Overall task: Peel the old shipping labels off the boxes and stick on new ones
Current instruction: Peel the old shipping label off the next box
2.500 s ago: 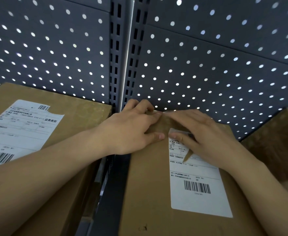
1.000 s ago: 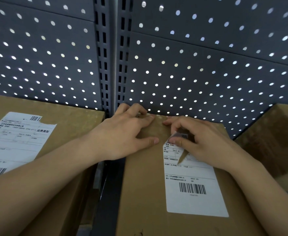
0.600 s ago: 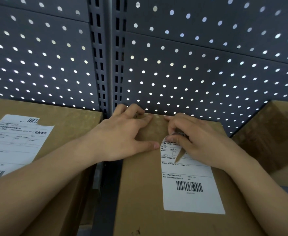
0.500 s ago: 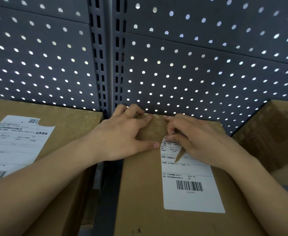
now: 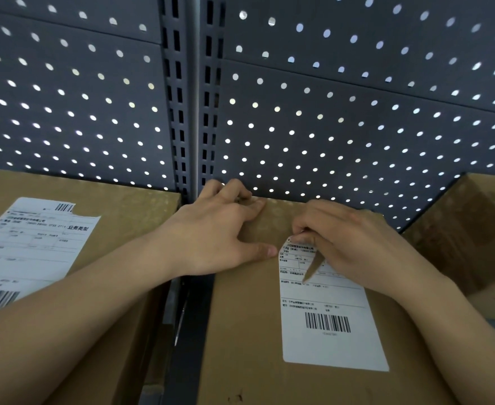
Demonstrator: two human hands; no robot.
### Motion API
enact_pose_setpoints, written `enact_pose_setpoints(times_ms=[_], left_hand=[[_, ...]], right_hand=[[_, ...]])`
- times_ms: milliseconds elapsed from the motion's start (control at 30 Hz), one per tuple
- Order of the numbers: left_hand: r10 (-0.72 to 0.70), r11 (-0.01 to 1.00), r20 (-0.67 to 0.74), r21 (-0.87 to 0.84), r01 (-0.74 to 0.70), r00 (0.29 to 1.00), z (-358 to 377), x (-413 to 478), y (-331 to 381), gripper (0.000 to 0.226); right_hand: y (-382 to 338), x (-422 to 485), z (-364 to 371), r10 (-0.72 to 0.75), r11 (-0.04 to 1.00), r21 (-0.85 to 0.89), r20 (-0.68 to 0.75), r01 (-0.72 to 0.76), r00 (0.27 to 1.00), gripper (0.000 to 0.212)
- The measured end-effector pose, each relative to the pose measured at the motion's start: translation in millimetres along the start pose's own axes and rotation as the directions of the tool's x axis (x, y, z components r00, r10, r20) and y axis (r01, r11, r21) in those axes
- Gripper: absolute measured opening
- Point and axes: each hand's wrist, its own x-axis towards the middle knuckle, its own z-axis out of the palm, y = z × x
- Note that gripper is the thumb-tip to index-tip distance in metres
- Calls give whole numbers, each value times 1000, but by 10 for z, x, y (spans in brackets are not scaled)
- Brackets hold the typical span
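While both forearms reach in from the near edge, the middle box point(image 5: 249, 331) fills the foreground, its brown top carrying a white shipping label point(image 5: 328, 325) with a barcode toward its near end. Most of that label lies flat on the cardboard; only its far left corner is curled up off the surface. The right hand point(image 5: 354, 247) pinches that lifted corner between thumb and forefinger, the other fingers curled in above it. Just beside it, the left hand point(image 5: 211, 235) lies flat on the box top with fingers spread, its thumb tip at the label's left edge and its fingertips reaching the box's far edge. To the left, across a dark gap, a second box point(image 5: 129, 209) bears a second label point(image 5: 33, 247), whose far edge has a torn notch. A third box point(image 5: 471, 229) sits to the right, partly out of view. Behind all three rises a dark pegboard panel point(image 5: 342, 127), split by a slotted upright point(image 5: 192, 112).
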Motion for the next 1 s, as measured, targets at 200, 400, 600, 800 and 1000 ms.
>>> enact_pose_setpoints(times_ms=[200,400,600,800,1000], left_hand=[[-11,1000,2,-5,11,1000,5,7,-3,85],[-11,1000,-2,-25,11,1000,14,7,0,83],[-21,999,18,-27,21,1000,16,30,-28,85],[-20,999,5,-27,20,1000,29,39,-31,84],[-16,999,6,-28,16,1000,29,44,-47,84]], right_hand=[[-14,-18,-22,-69,998,0,-61,69,996,21],[-5,-55,-6,-15,999,39,-71,18,997,20],[-85,-22,-210,26,976,216,-163,10,986,21],[-115,-9,-218,21,978,209,-175,16,984,25],[-168,-46,-267,-4,971,234,-193,51,981,20]])
